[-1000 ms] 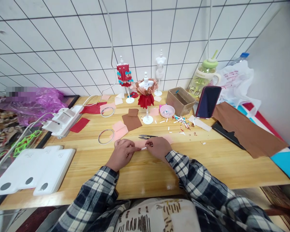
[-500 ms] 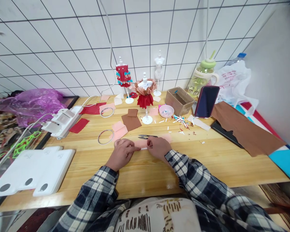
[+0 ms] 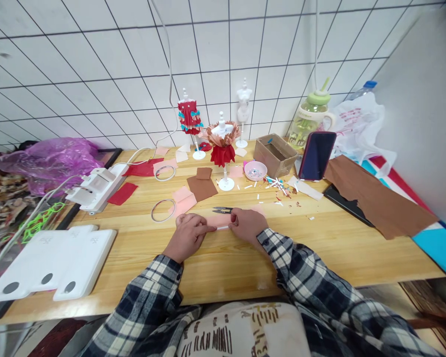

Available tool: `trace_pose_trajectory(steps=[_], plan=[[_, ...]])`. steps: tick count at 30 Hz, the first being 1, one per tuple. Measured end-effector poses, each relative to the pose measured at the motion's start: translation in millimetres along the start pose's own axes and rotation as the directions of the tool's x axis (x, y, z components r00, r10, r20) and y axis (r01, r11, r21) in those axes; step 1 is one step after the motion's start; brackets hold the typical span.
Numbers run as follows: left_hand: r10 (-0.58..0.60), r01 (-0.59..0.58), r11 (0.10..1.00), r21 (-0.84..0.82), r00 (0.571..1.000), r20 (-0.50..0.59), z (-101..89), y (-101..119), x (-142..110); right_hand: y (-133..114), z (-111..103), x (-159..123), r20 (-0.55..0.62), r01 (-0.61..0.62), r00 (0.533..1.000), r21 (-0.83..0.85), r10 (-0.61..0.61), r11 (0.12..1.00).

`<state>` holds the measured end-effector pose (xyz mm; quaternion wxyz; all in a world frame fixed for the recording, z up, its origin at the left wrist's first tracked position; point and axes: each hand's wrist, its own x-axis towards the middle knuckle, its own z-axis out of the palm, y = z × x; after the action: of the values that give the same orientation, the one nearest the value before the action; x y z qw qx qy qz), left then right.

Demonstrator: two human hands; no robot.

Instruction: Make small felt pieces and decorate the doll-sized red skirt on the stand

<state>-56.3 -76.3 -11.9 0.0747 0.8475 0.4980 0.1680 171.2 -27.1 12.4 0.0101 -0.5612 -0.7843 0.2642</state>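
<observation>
Lying just nearer than the dark pointed snips (image 3: 220, 210): thin pink sheet (image 3: 217, 219), edged by narrow white strip (image 3: 222, 228) | left hand (image 3: 191, 234): sheet is touched by straight index finger; grip cannot be told | right hand (image 3: 249, 225): fingers are bunched narrowly at strip's end; held thing cannot be told

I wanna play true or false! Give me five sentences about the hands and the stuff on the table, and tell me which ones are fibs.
1. The left hand touches the pink strip. True.
2. The phone lies flat. False: it is propped up, leaning.
3. The front mannequin has a red skirt. True.
4. The cardboard box is left of the pink bowl in the picture. False: it is to the right.
5. The right hand is raised high above the table. False: it is down by the pink strip.
</observation>
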Motion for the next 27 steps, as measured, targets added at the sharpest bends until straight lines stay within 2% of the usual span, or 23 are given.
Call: trace_pose_trajectory(steps=[6, 11, 13, 16, 19, 22, 27], plan=[[0.003, -0.003, 1.0, -0.003, 1.0, 0.0, 1.0, -1.4, -0.1, 12.0, -3.9, 0.5, 0.013, -0.051, 0.999, 0.038, 0.05, 0.998], [0.001, -0.001, 1.0, 0.0, 1.0, 0.0, 0.4, -1.1, -0.6, 15.0, -5.1, -1.4, 0.0, -0.022, 1.0, 0.055, 0.022, 0.998], [0.005, -0.005, 1.0, 0.003, 1.0, 0.003, -0.7, -0.1, -0.9, 17.0, -5.4, -6.7, -0.03, 0.022, 0.999, 0.05, -0.021, 0.999], [0.026, -0.026, 1.0, 0.009, 0.999, 0.024, -2.6, 1.4, -1.2, 23.3, -3.8, -17.8, -0.117, 0.174, 0.977, -0.041, -0.177, 0.984], [0.069, -0.072, 0.996, 0.048, 0.996, 0.061, -4.4, 3.1, -0.6, 31.3, -0.2, -26.6, -0.064, 0.312, 0.943, -0.166, -0.326, 0.935], [0.083, -0.092, 0.99, 0.108, 0.993, 0.085, -6.5, 5.2, 0.3, 37.1, 2.8, -29.7, 0.003, 0.355, 0.932, -0.208, -0.362, 0.912], [0.086, -0.101, 0.981, 0.167, 0.992, 0.091, -8.6, 8.6, -1.8, 43.0, 3.6, -29.1, -0.004, 0.393, 0.914, -0.236, -0.405, 0.889]])
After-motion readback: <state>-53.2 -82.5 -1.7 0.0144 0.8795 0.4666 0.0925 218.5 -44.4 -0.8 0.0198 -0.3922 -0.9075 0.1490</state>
